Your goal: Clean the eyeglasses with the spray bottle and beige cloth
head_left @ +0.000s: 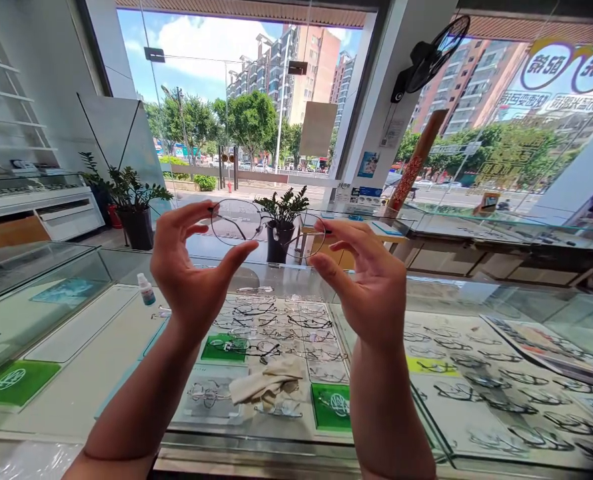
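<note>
Thin round wire-framed eyeglasses (236, 221) are held up over the glass counter, lenses towards the window. The fingers of my left hand (189, 257) meet the frame at its left outer edge near the hinge, with the thumb stretched below the left lens. My right hand (369, 280) holds the opposite outer edge with its index finger, its thumb close under the right lens. One temple arm shows through the left lens. Below the hands, a crumpled beige cloth (266, 385) lies on the counter beside rows of eyeglass frames (256, 310).
A small spray bottle (146, 289) stands left on the glass counter (126, 347). Green cases (330, 407) lie among the frames, and more frames (481, 383) fill the right-hand display. Beyond are potted plants (279, 227), a wall fan (426, 60) and large windows onto a street.
</note>
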Demonstrator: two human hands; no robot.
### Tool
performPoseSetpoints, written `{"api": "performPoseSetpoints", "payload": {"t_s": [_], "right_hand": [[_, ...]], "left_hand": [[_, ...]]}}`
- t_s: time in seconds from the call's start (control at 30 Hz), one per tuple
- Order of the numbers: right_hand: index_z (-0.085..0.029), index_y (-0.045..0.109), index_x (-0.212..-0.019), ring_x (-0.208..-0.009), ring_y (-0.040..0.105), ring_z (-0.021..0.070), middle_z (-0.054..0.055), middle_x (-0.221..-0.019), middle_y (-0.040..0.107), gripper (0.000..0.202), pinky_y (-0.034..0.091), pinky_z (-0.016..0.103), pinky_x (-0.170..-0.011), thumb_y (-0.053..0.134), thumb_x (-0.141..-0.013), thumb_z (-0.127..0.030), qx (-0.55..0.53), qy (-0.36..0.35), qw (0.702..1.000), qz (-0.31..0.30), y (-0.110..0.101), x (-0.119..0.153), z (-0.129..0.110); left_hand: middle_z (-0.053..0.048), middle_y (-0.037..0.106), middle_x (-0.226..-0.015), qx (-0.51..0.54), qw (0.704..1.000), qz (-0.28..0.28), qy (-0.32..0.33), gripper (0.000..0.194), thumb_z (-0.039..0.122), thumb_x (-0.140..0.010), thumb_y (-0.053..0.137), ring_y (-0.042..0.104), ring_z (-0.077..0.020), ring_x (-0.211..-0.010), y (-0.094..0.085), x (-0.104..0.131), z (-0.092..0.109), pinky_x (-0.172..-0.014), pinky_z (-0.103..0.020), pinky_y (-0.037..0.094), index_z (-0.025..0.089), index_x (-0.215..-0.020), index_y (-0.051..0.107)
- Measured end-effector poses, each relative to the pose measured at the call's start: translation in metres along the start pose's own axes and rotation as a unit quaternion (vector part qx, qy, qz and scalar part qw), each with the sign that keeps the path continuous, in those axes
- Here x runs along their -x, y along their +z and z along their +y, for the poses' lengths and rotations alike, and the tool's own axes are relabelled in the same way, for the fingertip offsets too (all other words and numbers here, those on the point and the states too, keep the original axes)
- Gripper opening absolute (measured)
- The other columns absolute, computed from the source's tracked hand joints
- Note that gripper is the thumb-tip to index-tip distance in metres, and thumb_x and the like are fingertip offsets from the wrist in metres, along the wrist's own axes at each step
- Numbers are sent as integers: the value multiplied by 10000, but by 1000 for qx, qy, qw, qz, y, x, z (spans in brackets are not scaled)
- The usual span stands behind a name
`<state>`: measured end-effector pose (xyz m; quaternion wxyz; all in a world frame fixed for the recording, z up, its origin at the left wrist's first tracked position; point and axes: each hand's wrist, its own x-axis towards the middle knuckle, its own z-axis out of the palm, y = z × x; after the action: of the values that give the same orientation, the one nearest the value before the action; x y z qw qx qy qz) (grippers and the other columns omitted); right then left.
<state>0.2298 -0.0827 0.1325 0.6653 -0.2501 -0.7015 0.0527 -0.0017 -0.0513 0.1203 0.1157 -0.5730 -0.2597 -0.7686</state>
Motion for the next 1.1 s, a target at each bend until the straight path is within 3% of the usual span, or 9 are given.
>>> {"api": "performPoseSetpoints", "payload": {"t_s": [0.4, 1.1], "right_hand": [[-399, 794, -1333, -1182, 744, 262, 8, -1297, 817, 384, 624, 451, -924, 860, -963, -317, 28, -9, 1000, 2, 2, 1, 2], [-376, 764, -1383, -1204, 764, 279, 35, -1358, 802, 423, 626, 499, -991, 812, -965, -422, 15, 61, 998, 9, 0, 2, 6]], "left_hand": [[-75, 765, -1257, -1, 1000, -9, 12, 659, 508, -789, 1012, 763, -303, -1214, 0, 1, -1, -962, -475, 644, 275, -1320, 696], [-51, 745, -1142, -30, 999, -26, 33, 601, 557, -829, 969, 759, -268, -1060, 1, 5, 6, -885, -436, 592, 279, -1291, 703]]}}
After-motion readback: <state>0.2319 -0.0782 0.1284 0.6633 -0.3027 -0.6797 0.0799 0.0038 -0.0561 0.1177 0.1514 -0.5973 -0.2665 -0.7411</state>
